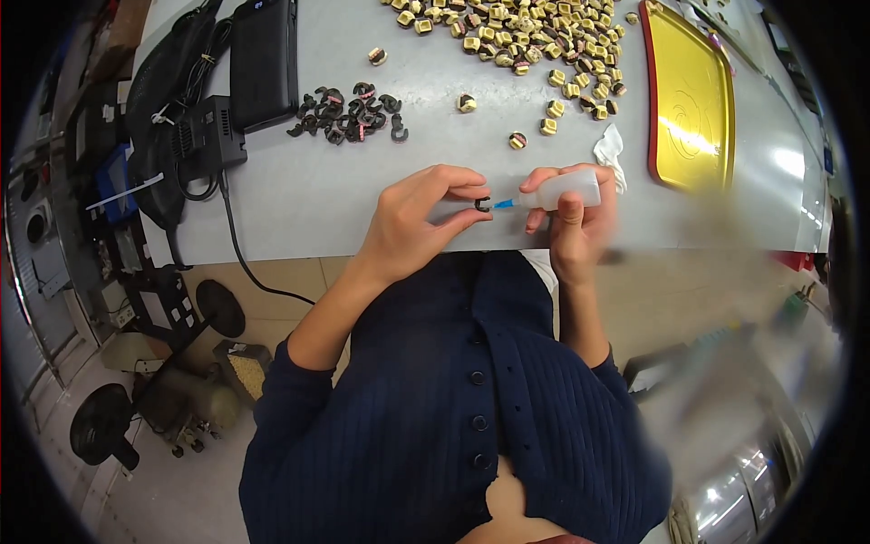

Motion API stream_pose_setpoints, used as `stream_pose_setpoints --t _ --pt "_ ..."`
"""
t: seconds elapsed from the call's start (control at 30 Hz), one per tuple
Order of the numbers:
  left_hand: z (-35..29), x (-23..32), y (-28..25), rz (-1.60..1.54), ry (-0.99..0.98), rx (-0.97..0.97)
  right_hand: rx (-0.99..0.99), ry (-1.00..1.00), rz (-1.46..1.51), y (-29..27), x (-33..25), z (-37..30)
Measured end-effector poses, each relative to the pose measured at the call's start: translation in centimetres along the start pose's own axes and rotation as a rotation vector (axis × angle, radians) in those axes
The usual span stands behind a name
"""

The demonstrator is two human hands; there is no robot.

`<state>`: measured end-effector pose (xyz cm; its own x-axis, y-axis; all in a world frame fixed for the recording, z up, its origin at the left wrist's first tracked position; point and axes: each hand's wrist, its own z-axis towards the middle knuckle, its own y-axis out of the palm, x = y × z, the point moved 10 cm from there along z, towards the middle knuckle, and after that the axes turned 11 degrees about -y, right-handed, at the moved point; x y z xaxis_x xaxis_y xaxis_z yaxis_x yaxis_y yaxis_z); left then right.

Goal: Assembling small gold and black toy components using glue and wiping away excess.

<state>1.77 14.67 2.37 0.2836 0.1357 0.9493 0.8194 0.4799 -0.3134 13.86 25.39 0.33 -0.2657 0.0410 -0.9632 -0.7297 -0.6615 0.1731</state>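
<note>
Between the thumb and fingertips of my left hand (421, 218) is a small black C-shaped piece (482, 205). My right hand (580, 222) grips a translucent white squeeze bottle (571, 188), tipped on its side. Its blue nozzle (504, 204) points left, with the tip at or very near the black piece. Beyond my left hand lies a pile of similar black curved pieces (349, 116), some with pink marks. A large heap of small cream-and-dark pieces (526, 36) spreads over the far middle of the table, and a few lie apart, one (517, 140) close to my hands.
At the right of the grey table (317, 199) lies a gold tray (691, 100) with a red rim. A crumpled white tissue (609, 150) sits beside the bottle. A black flat box (263, 63), a black adapter (213, 131) and cables occupy the left side.
</note>
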Motion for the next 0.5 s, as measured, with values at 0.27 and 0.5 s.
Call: stream_pose_setpoints --t 0.27,0.5 --pt "0.09 -0.28 0.02 -0.024 -0.021 -0.015 0.028 -0.025 0.069 -0.28 -0.15 0.04" --pt "0.15 -0.67 -0.03 -0.042 -0.041 -0.01 0.036 -0.01 0.004 -0.74 -0.02 -0.03"
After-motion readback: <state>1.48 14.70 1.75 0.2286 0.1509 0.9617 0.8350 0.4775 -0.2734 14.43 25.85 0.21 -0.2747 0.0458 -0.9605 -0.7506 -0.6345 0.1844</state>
